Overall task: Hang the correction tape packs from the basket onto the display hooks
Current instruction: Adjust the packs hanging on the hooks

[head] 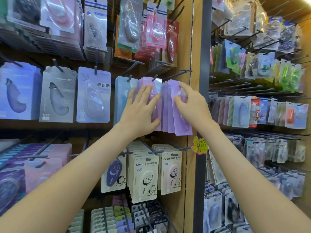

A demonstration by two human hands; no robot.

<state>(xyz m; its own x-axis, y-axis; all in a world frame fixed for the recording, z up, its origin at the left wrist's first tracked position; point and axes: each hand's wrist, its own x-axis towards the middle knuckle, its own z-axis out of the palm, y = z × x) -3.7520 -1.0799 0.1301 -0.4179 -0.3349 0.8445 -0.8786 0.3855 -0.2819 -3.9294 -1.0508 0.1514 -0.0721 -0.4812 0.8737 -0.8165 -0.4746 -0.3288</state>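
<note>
Observed purple correction tape packs (168, 113) fanned on display hook (180, 73), mid-wall, left of wooden divider (196, 56). Noted left hand (140, 109) flat, fingers straight, pressing on left packs. Noted right hand (191, 105) curled, pinching rightmost pack.

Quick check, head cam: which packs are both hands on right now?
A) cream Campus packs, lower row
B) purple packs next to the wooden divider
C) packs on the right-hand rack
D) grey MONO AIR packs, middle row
B: the left hand lies flat, fingers straight, on the purple packs, and the right hand curls its fingers round the front of the same bunch.
</note>
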